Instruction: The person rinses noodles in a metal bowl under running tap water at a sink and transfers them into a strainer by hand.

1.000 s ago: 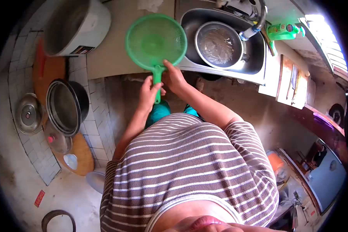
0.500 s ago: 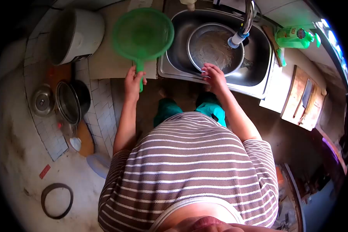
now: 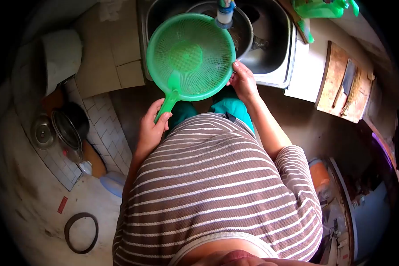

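Observation:
A green plastic colander [image 3: 208,66] with a long handle is held up over the front of the sink, its mesh bowl facing me. My left hand [image 3: 153,127] is closed around the handle. On the other side, my right hand [image 3: 244,82] pinches the rim, its thumb showing at the edge. Behind the colander, a metal basin [image 3: 248,33] stands in the steel sink [image 3: 275,60], mostly covered by the colander. The faucet's white and blue nozzle [image 3: 224,17] hangs over the basin.
Right of the sink, a wooden cutting board [image 3: 332,91] carries a knife [image 3: 349,77]. A green bottle [image 3: 319,8] lies beyond it. At left are a large pale pot [image 3: 64,55] and a dark pot [image 3: 77,119]. A black ring [image 3: 68,235] lies at lower left.
The colander has come from over the left counter to the right and nearer me, now hiding part of the basin. My right hand has moved from the basin's edge onto the colander's rim.

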Demonstrator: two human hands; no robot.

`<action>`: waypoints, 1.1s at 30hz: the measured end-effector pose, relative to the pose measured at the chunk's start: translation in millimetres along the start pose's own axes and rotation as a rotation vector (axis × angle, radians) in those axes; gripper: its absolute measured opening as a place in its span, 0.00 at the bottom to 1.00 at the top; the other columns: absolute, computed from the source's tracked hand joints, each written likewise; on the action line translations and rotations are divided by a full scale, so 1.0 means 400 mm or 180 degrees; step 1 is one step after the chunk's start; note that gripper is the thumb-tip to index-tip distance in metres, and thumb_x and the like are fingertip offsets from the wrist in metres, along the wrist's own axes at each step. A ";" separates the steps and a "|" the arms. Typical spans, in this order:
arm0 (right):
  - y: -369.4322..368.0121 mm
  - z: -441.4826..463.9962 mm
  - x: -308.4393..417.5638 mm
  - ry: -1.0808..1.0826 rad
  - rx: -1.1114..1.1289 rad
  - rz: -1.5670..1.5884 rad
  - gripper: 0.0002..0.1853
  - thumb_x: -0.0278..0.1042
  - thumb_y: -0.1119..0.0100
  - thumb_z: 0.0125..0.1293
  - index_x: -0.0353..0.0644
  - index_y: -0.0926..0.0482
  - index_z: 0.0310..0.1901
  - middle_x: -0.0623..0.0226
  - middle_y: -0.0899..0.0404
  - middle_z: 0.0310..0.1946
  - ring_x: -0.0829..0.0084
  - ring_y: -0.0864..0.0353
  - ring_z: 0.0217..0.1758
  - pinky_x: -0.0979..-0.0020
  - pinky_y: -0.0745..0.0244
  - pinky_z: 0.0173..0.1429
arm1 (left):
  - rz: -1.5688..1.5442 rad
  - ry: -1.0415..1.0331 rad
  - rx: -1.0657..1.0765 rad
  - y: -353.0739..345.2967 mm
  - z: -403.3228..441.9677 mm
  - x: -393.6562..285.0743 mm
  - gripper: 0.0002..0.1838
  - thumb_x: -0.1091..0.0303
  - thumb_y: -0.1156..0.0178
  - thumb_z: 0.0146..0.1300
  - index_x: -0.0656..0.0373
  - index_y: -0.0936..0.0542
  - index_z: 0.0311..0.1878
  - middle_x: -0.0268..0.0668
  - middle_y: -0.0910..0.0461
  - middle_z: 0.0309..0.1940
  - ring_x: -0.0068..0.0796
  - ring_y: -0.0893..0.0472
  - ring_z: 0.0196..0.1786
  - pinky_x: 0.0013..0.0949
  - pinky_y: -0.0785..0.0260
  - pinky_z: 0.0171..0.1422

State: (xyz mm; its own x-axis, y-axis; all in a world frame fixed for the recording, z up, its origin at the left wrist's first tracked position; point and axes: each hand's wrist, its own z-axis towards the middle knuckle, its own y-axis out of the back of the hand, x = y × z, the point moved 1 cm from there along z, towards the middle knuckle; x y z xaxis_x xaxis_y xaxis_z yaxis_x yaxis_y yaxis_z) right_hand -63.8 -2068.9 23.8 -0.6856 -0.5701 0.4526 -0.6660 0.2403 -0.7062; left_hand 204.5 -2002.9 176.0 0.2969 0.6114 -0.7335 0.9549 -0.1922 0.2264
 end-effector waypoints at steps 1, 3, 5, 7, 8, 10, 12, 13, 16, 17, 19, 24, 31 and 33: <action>0.012 -0.013 0.004 0.0050 -0.0071 0.0018 0.17 0.39 0.55 0.71 0.36 0.29 0.53 0.67 0.21 0.38 0.77 0.23 0.32 0.77 0.29 0.32 | 0.0022 0.0020 0.0036 -0.012 0.002 -0.013 0.21 0.75 0.47 0.65 0.67 0.35 0.61 0.41 0.24 0.38 0.16 0.30 0.24 0.20 0.37 0.27; 0.023 -0.037 0.019 0.0109 -0.0165 0.0098 0.16 0.38 0.55 0.70 0.36 0.28 0.53 0.68 0.21 0.37 0.78 0.23 0.30 0.77 0.29 0.30 | 0.0119 -0.0076 -0.0001 -0.035 0.004 -0.036 0.19 0.76 0.44 0.62 0.66 0.30 0.57 0.36 0.20 0.31 0.16 0.27 0.22 0.22 0.34 0.26; 0.052 -0.050 0.016 0.0135 -0.0205 0.0157 0.16 0.38 0.55 0.70 0.36 0.28 0.52 0.68 0.21 0.37 0.78 0.23 0.30 0.77 0.29 0.30 | 0.0172 -0.0056 0.0054 -0.053 0.009 -0.043 0.19 0.76 0.44 0.62 0.66 0.30 0.57 0.37 0.20 0.30 0.17 0.27 0.22 0.22 0.34 0.26; 0.070 -0.055 0.011 0.0187 -0.0247 0.0235 0.16 0.37 0.55 0.70 0.35 0.28 0.52 0.68 0.21 0.35 0.78 0.23 0.30 0.78 0.29 0.31 | 0.0222 -0.0054 0.0104 -0.063 0.015 -0.056 0.19 0.76 0.44 0.62 0.66 0.30 0.57 0.37 0.20 0.30 0.17 0.27 0.22 0.23 0.34 0.25; 0.078 -0.057 0.009 0.0199 -0.0255 0.0257 0.16 0.37 0.55 0.70 0.35 0.28 0.52 0.68 0.21 0.35 0.78 0.23 0.30 0.78 0.29 0.31 | 0.0328 -0.0086 0.0127 -0.070 0.016 -0.067 0.19 0.76 0.44 0.62 0.66 0.30 0.57 0.37 0.20 0.30 0.17 0.27 0.22 0.23 0.34 0.25; 0.088 -0.058 0.007 0.0242 -0.0201 0.0316 0.16 0.37 0.55 0.71 0.35 0.28 0.53 0.68 0.21 0.35 0.78 0.24 0.30 0.78 0.29 0.31 | 0.0446 -0.0127 0.0151 -0.078 0.018 -0.078 0.19 0.76 0.44 0.62 0.67 0.30 0.57 0.37 0.20 0.29 0.17 0.27 0.22 0.23 0.34 0.25; 0.091 -0.062 0.008 0.0185 -0.0193 0.0295 0.17 0.38 0.55 0.71 0.35 0.29 0.54 0.68 0.21 0.35 0.77 0.23 0.31 0.78 0.28 0.32 | 0.0478 -0.0123 0.0137 -0.082 0.018 -0.084 0.19 0.76 0.44 0.62 0.67 0.29 0.56 0.36 0.21 0.30 0.16 0.28 0.21 0.22 0.35 0.24; 0.089 -0.060 0.012 0.0121 -0.0177 0.0259 0.18 0.38 0.54 0.71 0.34 0.30 0.55 0.67 0.22 0.35 0.77 0.23 0.32 0.77 0.27 0.32 | 0.0489 -0.0142 0.0105 -0.078 0.021 -0.084 0.19 0.76 0.44 0.62 0.67 0.29 0.56 0.36 0.21 0.30 0.16 0.28 0.21 0.22 0.35 0.24; 0.080 -0.054 0.021 0.0195 -0.0188 -0.0029 0.21 0.38 0.54 0.70 0.33 0.33 0.59 0.65 0.23 0.37 0.75 0.22 0.34 0.77 0.25 0.35 | 0.0054 -0.0071 -0.0269 -0.039 0.028 -0.050 0.18 0.77 0.45 0.62 0.67 0.30 0.56 0.36 0.23 0.32 0.15 0.31 0.20 0.20 0.40 0.22; 0.079 -0.050 0.028 0.0138 -0.0198 -0.0123 0.22 0.38 0.54 0.70 0.33 0.35 0.61 0.64 0.24 0.37 0.74 0.21 0.35 0.77 0.25 0.36 | -0.0152 -0.0105 -0.0473 -0.014 0.031 -0.031 0.18 0.77 0.46 0.62 0.68 0.30 0.55 0.35 0.24 0.31 0.15 0.32 0.20 0.20 0.40 0.22; 0.078 -0.036 0.033 0.0131 -0.0204 -0.0218 0.21 0.37 0.53 0.70 0.33 0.33 0.60 0.65 0.24 0.36 0.75 0.21 0.35 0.77 0.25 0.36 | -0.0554 -0.0220 -0.0937 0.040 0.039 0.005 0.17 0.76 0.46 0.62 0.67 0.30 0.54 0.34 0.26 0.29 0.15 0.34 0.19 0.20 0.42 0.20; 0.056 0.004 0.034 -0.0002 -0.0281 -0.0577 0.17 0.34 0.54 0.70 0.34 0.30 0.55 0.67 0.25 0.36 0.76 0.24 0.35 0.78 0.28 0.38 | -0.0649 -0.0435 -0.1666 0.165 0.110 0.079 0.14 0.72 0.45 0.64 0.64 0.30 0.52 0.31 0.29 0.26 0.15 0.34 0.18 0.20 0.42 0.19; 0.037 0.044 0.021 -0.0069 -0.0480 -0.1052 0.12 0.33 0.53 0.69 0.38 0.26 0.50 0.69 0.24 0.34 0.78 0.23 0.34 0.79 0.27 0.38 | -0.0491 -0.0539 -0.1632 0.319 0.271 0.216 0.12 0.68 0.46 0.65 0.61 0.28 0.49 0.33 0.27 0.32 0.23 0.27 0.29 0.30 0.33 0.37; 0.044 0.057 0.026 -0.0042 -0.0584 -0.1351 0.12 0.33 0.53 0.69 0.37 0.26 0.49 0.69 0.24 0.35 0.78 0.23 0.34 0.78 0.27 0.39 | -0.0076 -0.0544 -0.1921 0.347 0.294 0.229 0.13 0.69 0.46 0.65 0.62 0.28 0.50 0.36 0.26 0.36 0.27 0.26 0.35 0.32 0.33 0.43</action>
State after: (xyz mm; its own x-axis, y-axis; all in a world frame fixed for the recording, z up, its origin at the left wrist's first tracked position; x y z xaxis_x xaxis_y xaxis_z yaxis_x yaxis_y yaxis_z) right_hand -75.9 -2088.5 3.4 -0.3381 -0.6577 0.6732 -0.9288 0.1180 -0.3512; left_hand 363.9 -2063.9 64.7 0.3185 0.4693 -0.8236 0.8092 0.3179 0.4941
